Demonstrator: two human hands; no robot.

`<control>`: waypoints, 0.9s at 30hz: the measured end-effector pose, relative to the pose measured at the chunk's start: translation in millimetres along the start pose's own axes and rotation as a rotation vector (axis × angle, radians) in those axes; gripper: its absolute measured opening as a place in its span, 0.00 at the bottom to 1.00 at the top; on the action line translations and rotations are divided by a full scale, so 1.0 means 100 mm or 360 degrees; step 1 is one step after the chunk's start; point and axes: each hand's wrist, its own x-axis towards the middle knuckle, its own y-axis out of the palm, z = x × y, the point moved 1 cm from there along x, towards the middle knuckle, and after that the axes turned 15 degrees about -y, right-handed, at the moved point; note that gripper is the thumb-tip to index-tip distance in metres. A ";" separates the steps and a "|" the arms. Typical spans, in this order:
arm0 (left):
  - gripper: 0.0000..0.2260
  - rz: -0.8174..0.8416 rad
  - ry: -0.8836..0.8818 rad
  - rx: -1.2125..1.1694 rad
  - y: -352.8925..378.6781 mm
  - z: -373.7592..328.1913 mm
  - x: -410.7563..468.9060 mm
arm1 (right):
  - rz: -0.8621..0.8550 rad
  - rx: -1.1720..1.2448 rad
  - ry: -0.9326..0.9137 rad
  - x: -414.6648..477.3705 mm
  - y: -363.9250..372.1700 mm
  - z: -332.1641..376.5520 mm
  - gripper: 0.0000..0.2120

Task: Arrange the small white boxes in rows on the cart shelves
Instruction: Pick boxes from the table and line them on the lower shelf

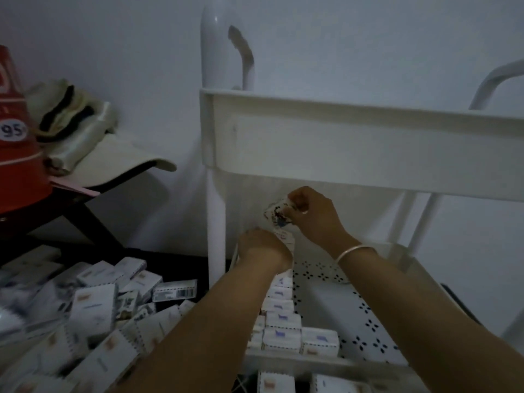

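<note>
a small white box is being pinched in the right hand, fingers curled round its far edge, and it is held tilted just above the twelve o'clock end of the row of boxes on the middle shelf; judged from the tilt, it is being lined up to go in as the next in line. the left hand is laid at that same end, probably to steady the row, but its fingers are hidden behind the knuckles, so whether anything is gripped cannot be told. headroom is cut by the upper shelf right overhead, and the cart post crowds in at nine o'clock. the loose pile of boxes is seen heaped at eight o'clock on a dark surface, below the table on which a red container and a cap are kept
</note>
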 end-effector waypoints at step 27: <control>0.18 -0.0237 -0.0069 -0.0248 0.19 0.05 -0.06 | 0.0662 -0.0669 -0.0394 0.33 0.60 -0.02 0.13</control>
